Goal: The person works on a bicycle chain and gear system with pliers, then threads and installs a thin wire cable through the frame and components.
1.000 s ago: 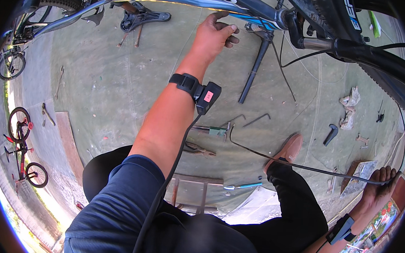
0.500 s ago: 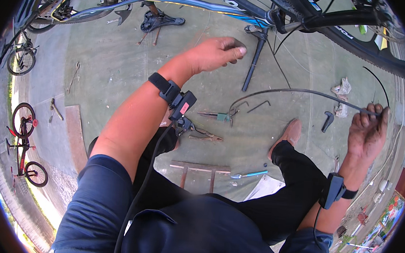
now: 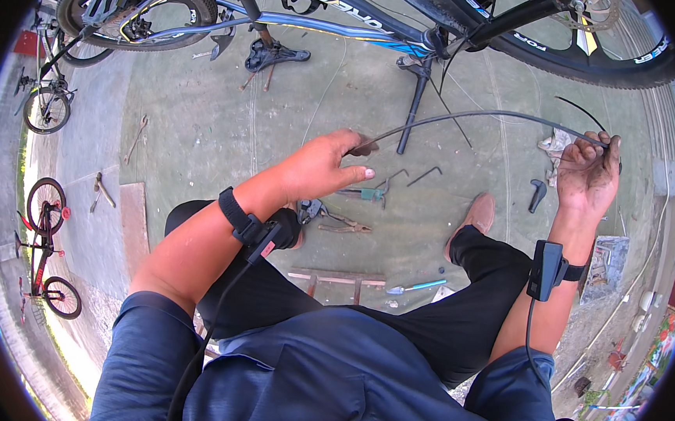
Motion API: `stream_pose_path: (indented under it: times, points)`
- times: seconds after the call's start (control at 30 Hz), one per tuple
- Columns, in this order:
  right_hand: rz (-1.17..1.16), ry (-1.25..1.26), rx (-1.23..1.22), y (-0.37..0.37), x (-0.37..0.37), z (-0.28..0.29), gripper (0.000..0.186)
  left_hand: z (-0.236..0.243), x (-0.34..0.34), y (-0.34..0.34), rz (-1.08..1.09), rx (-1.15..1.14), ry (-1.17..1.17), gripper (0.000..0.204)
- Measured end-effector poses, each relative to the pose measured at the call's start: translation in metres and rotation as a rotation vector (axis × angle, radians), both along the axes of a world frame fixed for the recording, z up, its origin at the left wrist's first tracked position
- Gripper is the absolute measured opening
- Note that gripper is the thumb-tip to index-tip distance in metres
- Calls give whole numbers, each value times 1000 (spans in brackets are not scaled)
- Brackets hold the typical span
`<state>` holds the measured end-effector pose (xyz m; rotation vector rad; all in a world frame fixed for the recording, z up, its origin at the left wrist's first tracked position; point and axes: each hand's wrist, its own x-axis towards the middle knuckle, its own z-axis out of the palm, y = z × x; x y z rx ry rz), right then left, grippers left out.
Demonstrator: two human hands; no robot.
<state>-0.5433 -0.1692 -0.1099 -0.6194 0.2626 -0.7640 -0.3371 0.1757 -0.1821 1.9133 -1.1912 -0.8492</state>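
A thin black bicycle cable housing (image 3: 477, 113) arcs across in front of me. My right hand (image 3: 588, 173), its fingers darkened with grime, pinches the right end of it, and a short black tip sticks out beyond the fingers. At the housing's left end is my left hand (image 3: 317, 164), palm turned down, thumb stretched away from the other fingers. Those fingertips lie at or just behind the housing; whether they touch it I cannot make out. Beyond both hands a blue and black bicycle (image 3: 350, 27) stands upside down on its saddle (image 3: 276, 56) and handlebar (image 3: 412, 114).
On the green floor lie hex keys (image 3: 424, 176), a green-handled tool (image 3: 366, 194), pliers (image 3: 346, 225), a blue-handled tool (image 3: 418, 286) and a black grip-shaped piece (image 3: 537, 195). A crumpled rag (image 3: 555, 147) is near my right hand. A red bicycle (image 3: 44, 245) stands far left.
My left hand has come down and nearer, opening out at the housing's left end. My right hand has shifted slightly left and up with the housing. The view has shifted.
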Motion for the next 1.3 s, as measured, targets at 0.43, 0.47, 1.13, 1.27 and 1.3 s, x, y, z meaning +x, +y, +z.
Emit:
stream_pose_path:
  times: [0.43, 0.47, 1.13, 1.27, 1.3]
  points:
    - [-124, 232, -49, -34, -21, -2, 23, 26, 99, 69, 435, 148, -257, 23]
    - [-147, 233, -43, -35, -23, -1, 22, 28, 98, 74, 453, 224, -316, 23]
    - [-209, 465, -93, -41, -27, -17, 22, -117, 142, -152, 876, -242, 950, 27]
    - [-231, 482, -103, -50, -33, -17, 22, -142, 147, -201, 989, -386, 1108, 22]
    - [-245, 491, -108, -50, -32, -19, 23, -146, 151, -208, 1010, -408, 1152, 22]
